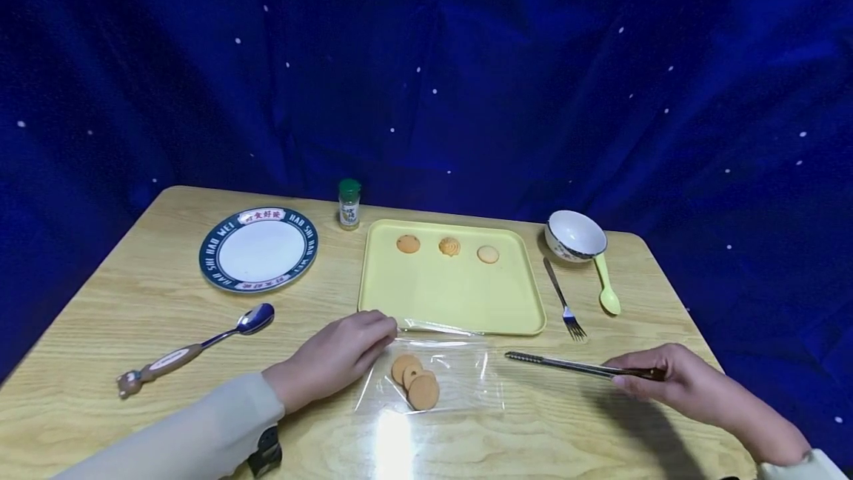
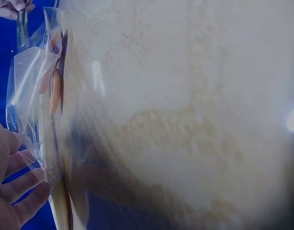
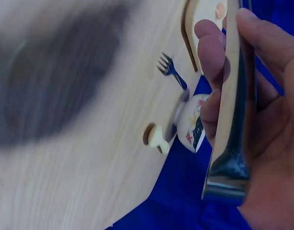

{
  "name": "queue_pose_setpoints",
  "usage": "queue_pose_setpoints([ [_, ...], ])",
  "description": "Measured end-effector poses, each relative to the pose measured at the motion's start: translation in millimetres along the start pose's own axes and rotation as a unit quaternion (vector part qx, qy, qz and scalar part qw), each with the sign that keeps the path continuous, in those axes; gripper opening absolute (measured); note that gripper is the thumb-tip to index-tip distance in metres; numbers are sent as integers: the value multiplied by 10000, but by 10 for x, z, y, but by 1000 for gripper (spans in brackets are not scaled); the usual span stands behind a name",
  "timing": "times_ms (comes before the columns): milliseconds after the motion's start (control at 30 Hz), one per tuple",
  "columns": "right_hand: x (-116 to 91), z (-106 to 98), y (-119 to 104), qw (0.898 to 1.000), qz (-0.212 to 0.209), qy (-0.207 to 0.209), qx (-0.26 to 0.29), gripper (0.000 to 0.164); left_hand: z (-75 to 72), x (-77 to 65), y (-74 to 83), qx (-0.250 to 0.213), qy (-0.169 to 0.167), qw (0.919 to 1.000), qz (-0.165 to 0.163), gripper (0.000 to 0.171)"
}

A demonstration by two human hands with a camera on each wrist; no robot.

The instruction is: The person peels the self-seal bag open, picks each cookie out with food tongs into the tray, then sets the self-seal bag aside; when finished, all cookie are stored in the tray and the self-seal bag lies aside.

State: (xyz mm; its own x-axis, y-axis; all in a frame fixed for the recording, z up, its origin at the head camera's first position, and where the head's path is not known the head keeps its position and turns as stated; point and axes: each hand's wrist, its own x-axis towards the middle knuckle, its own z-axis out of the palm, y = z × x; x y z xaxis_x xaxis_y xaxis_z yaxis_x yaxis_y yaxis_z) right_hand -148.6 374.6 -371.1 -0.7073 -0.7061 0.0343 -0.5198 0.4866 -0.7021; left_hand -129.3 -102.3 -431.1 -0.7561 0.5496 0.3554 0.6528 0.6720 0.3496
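Observation:
My left hand (image 1: pixel 336 354) holds the upper left corner of a clear plastic bag (image 1: pixel 460 372) that lies flat on the table, its top edge right at the tray's front rim. Inside the bag are several round biscuits (image 1: pixel 423 391), overlapping one another. In the left wrist view, the fingers (image 2: pixel 29 189) lie against the crinkled film. My right hand (image 1: pixel 680 384) grips metal tongs (image 1: pixel 566 365) by the handle end, tips pointing left toward the bag with nothing between them. Along the back of the yellow tray (image 1: pixel 446 291) sit a speckled cookie (image 1: pixel 409 244), a swirled cookie (image 1: pixel 449 246) and a plain round one (image 1: pixel 488 254).
To the left are a green-rimmed plate (image 1: pixel 260 250) and a bear-handled spoon (image 1: pixel 200 347). A green-capped seasoning bottle (image 1: pixel 349 204) stands behind the tray. Right of it are a fork (image 1: pixel 565 302), a patterned bowl (image 1: pixel 576 235) and a light green spoon (image 1: pixel 607 287). A blue curtain hangs behind.

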Motion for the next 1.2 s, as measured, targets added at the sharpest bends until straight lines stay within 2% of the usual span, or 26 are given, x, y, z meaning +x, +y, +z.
queue_pose_setpoints([
  [267, 115, 250, -2, 9992, -213, -263, -192, 23, 8, 10, 24, 131, -34, 9999, -8, 4],
  [467, 302, 406, 14, 9949, -285, -917, 313, 23, 8, 15, 31, 104, -6, 9999, 10, 4],
  [600, 416, 457, -30, 9898, -236, -1254, 630, 22, -8, 27, 42, 86, -31, 10000, 3, 4],
  [833, 566, 509, -116, 9851, -16, -1561, 720, 20, -2, 13, 39, 84, -15, 10000, -3, 5],
  [1200, 595, 519, -142, 9749, -18, -1865, 1212, 18, 3, 14, 41, 125, 2, 9999, 20, 5],
])
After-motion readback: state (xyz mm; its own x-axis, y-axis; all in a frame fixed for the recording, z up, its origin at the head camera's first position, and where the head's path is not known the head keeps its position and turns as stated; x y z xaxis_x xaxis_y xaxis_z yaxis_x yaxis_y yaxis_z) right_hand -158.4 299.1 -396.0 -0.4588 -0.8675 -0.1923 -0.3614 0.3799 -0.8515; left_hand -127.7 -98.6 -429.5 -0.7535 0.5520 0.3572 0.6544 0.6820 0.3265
